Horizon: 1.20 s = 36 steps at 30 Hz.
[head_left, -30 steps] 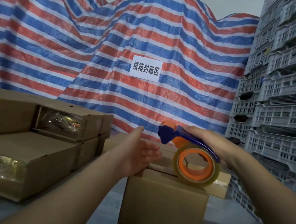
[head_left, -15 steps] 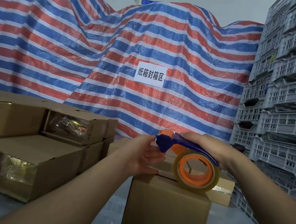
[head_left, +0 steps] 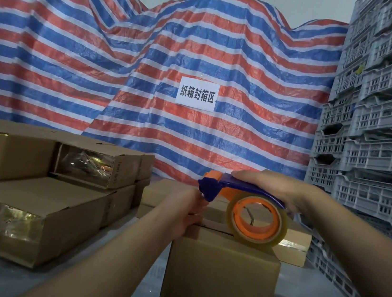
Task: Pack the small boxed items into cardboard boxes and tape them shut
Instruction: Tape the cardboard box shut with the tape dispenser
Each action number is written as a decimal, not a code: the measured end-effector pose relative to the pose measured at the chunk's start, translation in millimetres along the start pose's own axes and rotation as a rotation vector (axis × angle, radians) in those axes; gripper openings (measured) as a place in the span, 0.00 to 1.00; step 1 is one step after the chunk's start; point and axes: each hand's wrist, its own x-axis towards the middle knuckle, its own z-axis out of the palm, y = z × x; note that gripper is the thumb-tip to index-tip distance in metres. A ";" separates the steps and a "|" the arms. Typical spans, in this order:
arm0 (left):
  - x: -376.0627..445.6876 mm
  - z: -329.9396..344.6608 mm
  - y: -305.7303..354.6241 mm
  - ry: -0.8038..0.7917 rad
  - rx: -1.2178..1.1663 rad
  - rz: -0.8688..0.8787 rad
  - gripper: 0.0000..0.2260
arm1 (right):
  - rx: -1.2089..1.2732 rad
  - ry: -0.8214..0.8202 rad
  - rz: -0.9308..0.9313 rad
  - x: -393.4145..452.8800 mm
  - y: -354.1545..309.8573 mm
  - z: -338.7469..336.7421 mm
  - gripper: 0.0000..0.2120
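The right hand (head_left: 274, 187) grips the tape dispenser (head_left: 245, 204) atop the cardboard box (head_left: 220, 273). At its 9 o'clock, the left hand (head_left: 185, 211) presses the box top, fingers curled at the dispenser's nose.

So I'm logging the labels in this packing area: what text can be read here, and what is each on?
"纸箱封箱区": white paper sign on the striped tarp.
"10号 (KK)": printed sideways on the end of the upper left carton.
Print on the windowed carton beside it: too blurred to read.

Tarp (head_left: 152, 55) red-blue-white striped; dispenser (head_left: 246, 195) blue-orange; crates (head_left: 380, 122) seemingly grey
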 end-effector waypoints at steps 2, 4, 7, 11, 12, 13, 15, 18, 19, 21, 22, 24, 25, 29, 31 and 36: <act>0.5 -0.1 -1.5 0.031 -0.019 0.016 0.09 | -0.051 -0.060 0.035 -2.4 -5.6 -2.9 0.19; 0.2 0.9 -2.5 0.081 -0.047 0.011 0.08 | -0.055 -0.121 0.070 -6.3 -7.6 -8.5 0.17; 1.9 -1.1 -1.0 0.155 -0.134 -0.025 0.07 | -0.092 -0.157 0.067 -11.6 -3.4 -16.5 0.14; 2.5 -1.7 -2.5 0.181 -0.160 -0.031 0.08 | -0.142 -0.141 0.068 -11.3 -4.1 -14.5 0.15; 4.2 -2.2 -2.7 0.181 -0.135 -0.038 0.08 | -0.183 -0.127 0.071 -10.2 -5.9 -11.9 0.16; 4.5 -3.9 -1.4 0.174 -0.103 -0.040 0.08 | -0.240 -0.109 0.069 -8.8 -7.6 -8.9 0.16; 6.8 -11.5 3.1 0.194 0.018 -0.006 0.06 | -0.352 -0.084 0.050 -5.8 -12.2 -3.8 0.17; 10.0 -33.7 6.6 0.286 0.355 0.170 0.07 | -0.370 -0.083 0.069 0.1 -18.8 1.3 0.18; 8.4 -39.7 6.8 0.244 0.415 0.191 0.08 | -0.363 -0.088 0.088 2.0 -20.5 2.8 0.19; 1.7 -46.8 7.4 0.168 0.503 0.154 0.08 | -0.406 -0.109 0.102 4.5 -23.8 5.7 0.19; -0.5 -48.0 7.9 0.158 0.535 0.140 0.07 | -0.429 -0.122 0.106 5.4 -25.6 6.8 0.20; -1.2 -51.0 6.5 0.151 0.576 0.134 0.07 | -0.428 -0.137 0.119 6.0 -27.9 7.9 0.20; -1.5 -52.7 6.3 0.150 0.584 0.134 0.07 | -0.439 -0.139 0.118 6.3 -28.2 8.3 0.20; -0.8 -65.4 12.7 0.145 0.566 0.097 0.07 | -0.465 -0.144 0.083 6.5 -27.5 8.8 0.19; -2.2 -71.6 16.7 0.125 0.470 0.021 0.08 | -0.453 -0.145 0.072 6.9 -27.2 8.3 0.20; -6.5 -74.5 6.3 0.069 0.296 -0.124 0.11 | -0.443 -0.138 0.100 8.2 -28.2 8.5 0.22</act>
